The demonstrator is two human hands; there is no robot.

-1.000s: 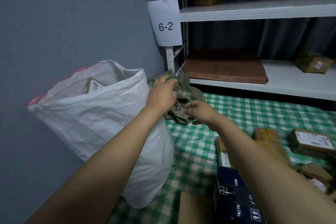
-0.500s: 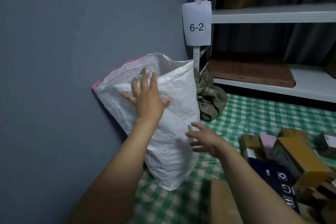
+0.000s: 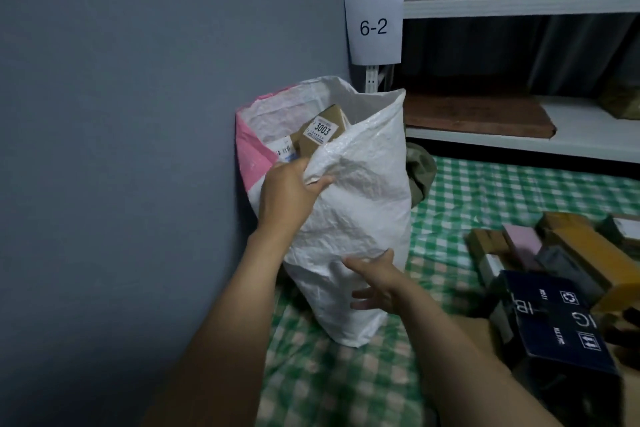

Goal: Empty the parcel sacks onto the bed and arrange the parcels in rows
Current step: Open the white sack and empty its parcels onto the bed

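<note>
The sack [image 3: 346, 218] stood upright on the bed [image 3: 485, 204], against the wall [image 3: 138, 114], with its mouth open. I had the left hand [image 3: 284, 198] at the near rim, its fingers [image 3: 294, 168] curled round the fabric edge and gripping it. The right hand [image 3: 377, 281] lay against the sack's lower front, fingers spread wide, holding nothing. A brown box [image 3: 320, 132] marked 3003 showed inside the mouth. Loose parcels [image 3: 571, 253] lay on the bed to the right, well apart from the sack. An olive bag [image 3: 420, 170] sat just behind the sack, below the shelf [image 3: 554, 142].
</note>
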